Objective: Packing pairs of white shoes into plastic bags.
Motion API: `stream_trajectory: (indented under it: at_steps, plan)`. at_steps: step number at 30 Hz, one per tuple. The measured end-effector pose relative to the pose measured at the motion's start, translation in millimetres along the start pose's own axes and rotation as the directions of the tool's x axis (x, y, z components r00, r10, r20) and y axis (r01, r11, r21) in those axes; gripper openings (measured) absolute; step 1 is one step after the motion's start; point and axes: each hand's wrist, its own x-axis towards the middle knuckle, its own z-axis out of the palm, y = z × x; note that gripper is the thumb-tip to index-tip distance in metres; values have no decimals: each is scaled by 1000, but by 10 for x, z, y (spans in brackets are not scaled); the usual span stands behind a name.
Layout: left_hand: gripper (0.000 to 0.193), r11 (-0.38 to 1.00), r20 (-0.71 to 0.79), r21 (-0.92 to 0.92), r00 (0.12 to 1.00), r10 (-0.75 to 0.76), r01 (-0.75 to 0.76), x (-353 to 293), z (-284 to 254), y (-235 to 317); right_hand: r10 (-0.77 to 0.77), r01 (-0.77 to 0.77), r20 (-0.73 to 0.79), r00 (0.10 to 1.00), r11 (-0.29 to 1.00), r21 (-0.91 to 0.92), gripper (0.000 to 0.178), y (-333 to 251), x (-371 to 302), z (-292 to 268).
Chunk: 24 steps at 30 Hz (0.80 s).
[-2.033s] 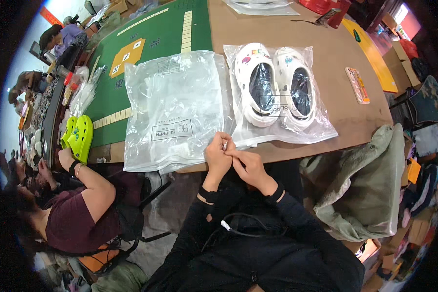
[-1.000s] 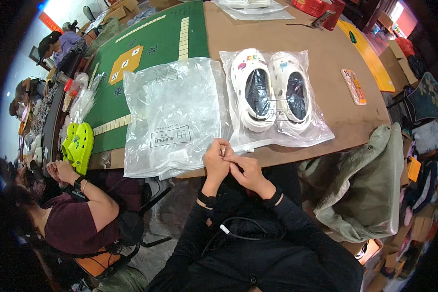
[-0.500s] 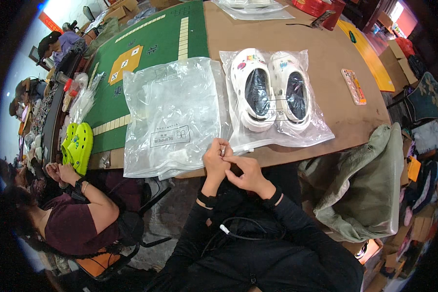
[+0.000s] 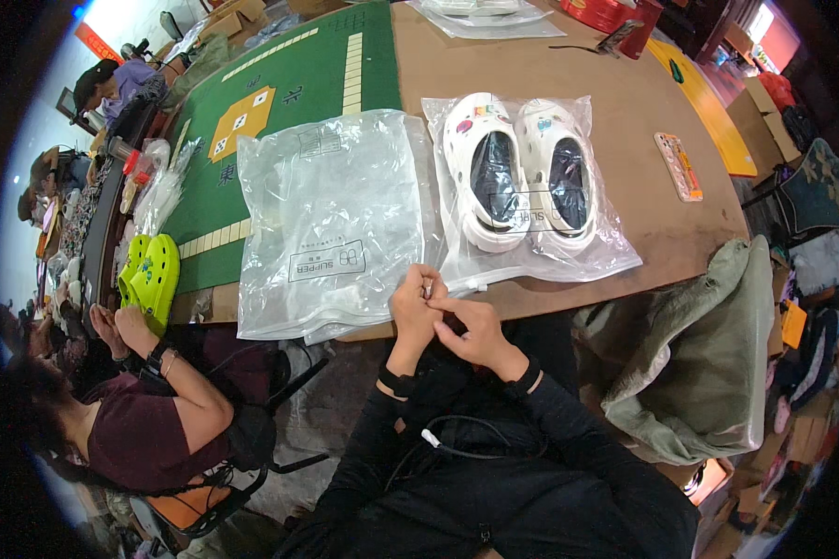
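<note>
My left hand is closed, fingers curled in, just off the table's near edge by the mouths of two bags. Beside it my right hand has its fingers bent in a pinch, the fingertips meeting the left hand's. Whatever lies between them is too small or hidden to name. Beyond the hands, a pair of white clogs with colourful charms and black insoles lies inside a clear zip bag. To its left an empty clear zip bag rests flat, partly on the green mat.
The brown table carries a green mahjong mat at left. A patterned phone-shaped item lies at right. Yellow-green clogs stand near a seated co-worker on my left. A greyish-green sack hangs by the right edge.
My hands hold nearly the same place and pose. The co-worker's hands at left have shifted slightly, one rising toward the yellow-green clogs.
</note>
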Motion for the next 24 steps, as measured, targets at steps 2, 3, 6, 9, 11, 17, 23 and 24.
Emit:
stream_trajectory:
  at_steps: [2, 3, 6, 9, 11, 17, 23, 24]
  plan:
    - [12, 1000, -4, 5, 1000, 6, -6, 1, 1, -22, -9, 9, -19, 1000, 1000, 2, 21, 36, -9, 40]
    - [12, 1000, -3, 4, 1000, 6, -6, 3, 6, -23, -16, 16, -39, 999, 1000, 3, 21, 59, -20, 59]
    - [12, 999, -25, 1, 999, 45, -45, 10, 14, -5, -16, 17, -66, 998, 1000, 7, 22, 103, -33, 79]
    - [12, 1000, -8, 11, 1000, 21, -21, 4, -3, 53, 65, -65, -3, 998, 998, 16, 23, 125, -32, 55]
    - [12, 1000, 9, -3, 1000, 26, -26, 5, -26, 68, 25, -25, -9, 1000, 1000, 8, 23, 62, -26, 32]
    - [12, 1000, 3, 5, 1000, 8, -8, 4, -15, 27, -10, 10, -19, 1000, 1000, -6, 24, 74, -26, 52]
    - [12, 1000, -12, 4, 1000, 17, -17, 0, -2, 53, 13, -13, -1, 1000, 1000, -3, 27, 77, -29, 22]
    - [12, 1000, -12, 4, 1000, 16, -16, 0, 0, 38, -10, 10, -2, 1000, 1000, -8, 28, 48, -21, 16]
